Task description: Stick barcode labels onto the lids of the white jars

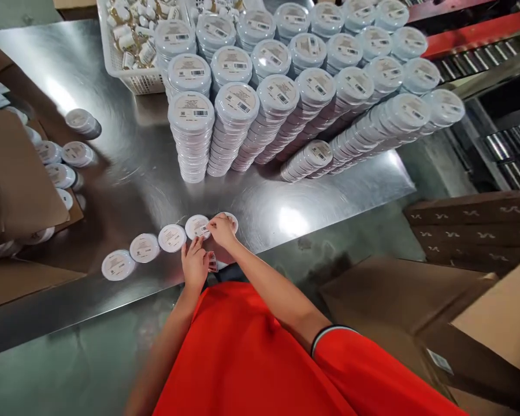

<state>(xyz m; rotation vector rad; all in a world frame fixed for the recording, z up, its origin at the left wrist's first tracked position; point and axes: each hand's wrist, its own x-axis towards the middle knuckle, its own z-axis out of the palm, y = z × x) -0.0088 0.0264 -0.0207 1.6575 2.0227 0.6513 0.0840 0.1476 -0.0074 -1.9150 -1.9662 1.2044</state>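
A row of flat white round tins lies near the steel table's front edge; the tin (196,226) nearest my hands carries a barcode label. My right hand (221,230) rests on that end of the row, fingers curled and pinched at the label on the tin. My left hand (195,265) sits just below it, fingers closed around a small strip of stickers (212,263) by the table edge. Other tins in the row (144,248) lie to the left, apart from both hands.
Tall leaning stacks of labelled tins (286,98) fill the back of the steel table (125,173). A white basket of small bottles (130,40) stands behind them. Cardboard boxes with tins (21,173) sit left; more boxes (472,323) right. A roller conveyor (502,144) runs far right.
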